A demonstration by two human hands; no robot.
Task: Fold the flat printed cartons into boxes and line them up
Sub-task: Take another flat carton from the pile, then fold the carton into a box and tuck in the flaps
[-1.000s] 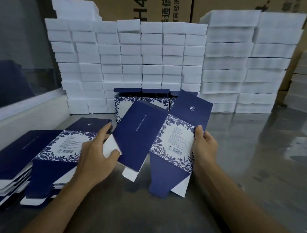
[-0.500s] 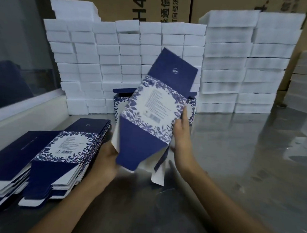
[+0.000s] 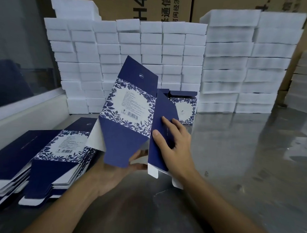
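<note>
A navy carton with a white floral label panel (image 3: 130,105) stands tilted above the table, partly opened into a tube with its end flaps loose. My left hand (image 3: 112,174) holds it from below, fingers reaching under the lower flaps. My right hand (image 3: 172,143) lies with straight fingers against the carton's plain navy right side panel. A pile of flat printed cartons (image 3: 48,154) lies at the left. Folded boxes (image 3: 184,107) stand behind the held carton at the foot of the white wall, mostly hidden.
Stacks of white foam blocks (image 3: 151,51) form a wall across the back, with taller stacks (image 3: 246,67) to the right. Brown shipping cartons (image 3: 170,7) stand behind them. The shiny metal table (image 3: 243,163) stretches to the right. A glass partition (image 3: 21,50) runs along the left.
The carton has been lifted off flat, turned upright and pushed open into a tube. My right hand moved from its edge onto the side panel; my left hand went underneath.
</note>
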